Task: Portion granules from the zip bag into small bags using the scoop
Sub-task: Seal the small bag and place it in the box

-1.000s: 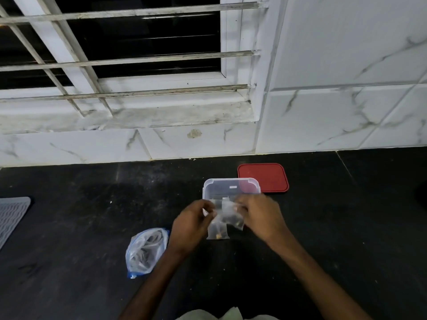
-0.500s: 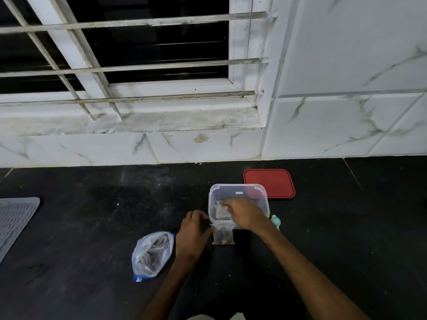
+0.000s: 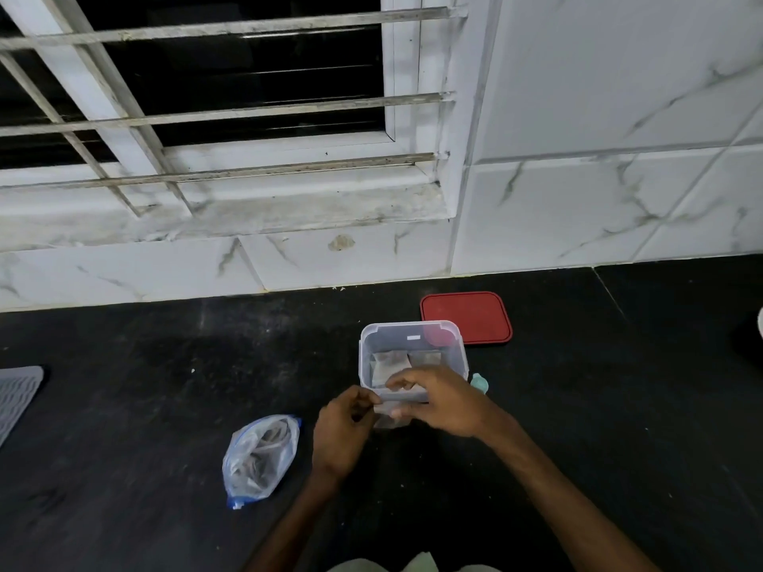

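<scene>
From the head view, both hands meet just in front of the clear container [image 3: 413,336]: the left hand [image 3: 342,435] and right hand [image 3: 441,402] pinch 1 small bag [image 3: 390,416] between them. The zip bag [image 3: 260,458] lies left of the container, nearer the left hand, long axis running toward the person. A red lid [image 3: 466,317] sits behind the container; the teal scoop [image 3: 479,383], I judge, peeks at its right.

The dark stone counter [image 3: 578,406] looked matt and faintly scuffed. The white marble-veined wall tiles [image 3: 619,158] were smooth and glossy. The clear plastic tub [image 3: 458,348] was slightly cloudy; the flat red plastic lid [image 3: 466,317] had a dull sheen. The blue-edged clear plastic zip bag [image 3: 260,458] was crinkled and shiny. The grey metal window bars [image 3: 231,109] looked grimy.
</scene>
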Demonstrator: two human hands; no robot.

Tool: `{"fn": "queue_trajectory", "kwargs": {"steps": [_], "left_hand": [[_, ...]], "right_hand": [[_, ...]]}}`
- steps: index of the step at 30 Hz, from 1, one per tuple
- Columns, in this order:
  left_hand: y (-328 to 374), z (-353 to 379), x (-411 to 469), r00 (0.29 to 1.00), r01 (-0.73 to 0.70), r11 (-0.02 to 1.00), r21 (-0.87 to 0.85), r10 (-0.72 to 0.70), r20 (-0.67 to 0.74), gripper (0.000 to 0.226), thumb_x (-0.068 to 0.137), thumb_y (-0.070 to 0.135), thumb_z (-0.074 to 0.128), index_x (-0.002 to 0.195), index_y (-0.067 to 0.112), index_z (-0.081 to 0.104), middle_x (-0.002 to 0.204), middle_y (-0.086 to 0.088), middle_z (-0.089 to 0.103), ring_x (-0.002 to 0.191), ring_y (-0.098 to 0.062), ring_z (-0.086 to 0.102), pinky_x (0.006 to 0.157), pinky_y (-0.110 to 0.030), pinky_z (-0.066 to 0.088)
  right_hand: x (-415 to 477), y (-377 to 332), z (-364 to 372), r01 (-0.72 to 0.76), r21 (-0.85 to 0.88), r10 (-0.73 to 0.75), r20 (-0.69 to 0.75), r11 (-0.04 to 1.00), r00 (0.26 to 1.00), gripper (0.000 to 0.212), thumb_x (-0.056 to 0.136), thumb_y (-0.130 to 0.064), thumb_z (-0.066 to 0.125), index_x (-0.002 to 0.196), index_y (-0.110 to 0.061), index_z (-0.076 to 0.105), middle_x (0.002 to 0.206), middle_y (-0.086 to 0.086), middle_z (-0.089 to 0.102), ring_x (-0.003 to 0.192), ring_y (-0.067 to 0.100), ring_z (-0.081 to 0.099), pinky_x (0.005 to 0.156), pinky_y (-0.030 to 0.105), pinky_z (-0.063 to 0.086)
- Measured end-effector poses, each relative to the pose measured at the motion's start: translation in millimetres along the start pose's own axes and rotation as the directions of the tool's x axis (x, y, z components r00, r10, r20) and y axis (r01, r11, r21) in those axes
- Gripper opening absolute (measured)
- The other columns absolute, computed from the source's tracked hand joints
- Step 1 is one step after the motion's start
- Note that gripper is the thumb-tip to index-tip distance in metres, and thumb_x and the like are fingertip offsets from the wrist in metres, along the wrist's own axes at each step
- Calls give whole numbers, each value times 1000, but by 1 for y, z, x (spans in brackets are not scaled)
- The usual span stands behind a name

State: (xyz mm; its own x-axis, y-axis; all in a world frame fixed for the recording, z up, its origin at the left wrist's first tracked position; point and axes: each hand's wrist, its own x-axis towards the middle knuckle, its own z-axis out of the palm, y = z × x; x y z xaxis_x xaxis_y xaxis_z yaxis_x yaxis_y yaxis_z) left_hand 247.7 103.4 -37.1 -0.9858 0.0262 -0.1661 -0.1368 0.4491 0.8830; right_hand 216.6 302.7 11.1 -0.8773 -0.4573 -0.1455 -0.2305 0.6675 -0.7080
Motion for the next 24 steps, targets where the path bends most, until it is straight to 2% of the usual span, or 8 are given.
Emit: {"fn": "queue_trajectory", "kwargs": {"steps": [2,5,7,11,15,20,22,24], "left_hand": [[13,-1,1,999,-34,996,-79,33,-8,20,81,9,74,85,28,68,85,8,75,81,-7,72,79,-43,59],[30,-8,8,993,-110,988,-112,115,39,18,81,21,77,94,27,67,85,5,73,77,-12,72,74,-42,61],[30,-15,19,984,-177,984,-13,177,32,28,82,32,76,107,34,63,98,9,70,85,-11,70,77,-38,60],[22,-25,45,964,-260,921,290,263,29,50,90,35,67,136,30,51,145,11,49,129,-9,49,105,-27,43],[27,-13,49,959,-281,824,492,225,172,61,93,41,60,148,28,38,159,11,28,144,-10,30,111,-26,31],[20,-1,46,964,-254,754,606,148,220,63,94,48,54,150,28,32,163,6,19,150,-14,13,118,-39,29],[18,-1,44,967,-244,755,609,139,216,63,94,46,55,150,28,32,163,6,18,150,-15,12,118,-39,29],[17,0,43,970,-232,764,603,132,206,64,94,46,55,150,30,30,163,6,17,150,-16,14,116,-41,30]], "right_hand": [[-5,-2,3,11,-138,-8,17,990,1000,40,83,-46,69,119,-29,64,115,-12,69,102,2,61,87,22,49],[-4,-5,-6,31,-191,-49,-90,981,995,15,93,-28,60,104,-25,70,99,-7,71,88,8,64,74,24,45],[3,-3,-21,1,-240,-40,-156,971,987,19,96,-25,56,107,-22,71,102,-5,72,91,11,65,75,21,41],[28,4,-50,-119,-381,27,-239,917,971,27,90,-24,63,117,-24,68,103,2,73,90,21,67,77,31,54],[46,15,-40,-103,-504,-7,-212,857,977,33,88,-19,65,120,-21,66,105,4,71,92,23,67,73,28,52],[50,45,-10,-221,-364,288,141,905,947,37,97,-31,53,130,-16,58,121,6,63,109,22,60,99,34,45],[45,48,-10,-228,-298,273,119,927,955,30,100,-30,47,121,-15,63,119,6,65,104,20,59,95,31,43],[39,49,-12,-222,-225,224,-16,949,974,27,101,-28,44,112,-18,67,113,3,67,97,15,60,89,28,45]]}}
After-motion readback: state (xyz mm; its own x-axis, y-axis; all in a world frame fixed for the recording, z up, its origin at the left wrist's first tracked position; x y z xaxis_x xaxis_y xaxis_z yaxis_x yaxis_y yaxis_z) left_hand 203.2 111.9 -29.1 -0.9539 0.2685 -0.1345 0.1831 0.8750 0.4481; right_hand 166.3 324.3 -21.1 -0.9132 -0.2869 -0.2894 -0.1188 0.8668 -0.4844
